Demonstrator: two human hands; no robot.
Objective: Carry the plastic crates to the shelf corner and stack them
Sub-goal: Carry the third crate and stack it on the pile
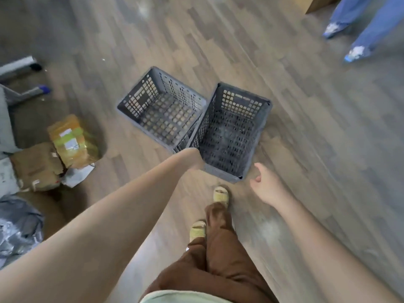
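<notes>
Left hand (193, 159) grips both crates (196, 125) where their rims meet, so one hand carries both; right hand (263, 184) beside, loosely open, empty.

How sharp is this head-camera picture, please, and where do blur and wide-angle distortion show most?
In the head view the two grey crates are fairly sharp but grainy; motion blur smears the floor and the bystander's legs at top right; the left hand is softened at the crates' edge; the floorboards fan outward, a wide-angle effect; lighting is soft, without glare.
</notes>
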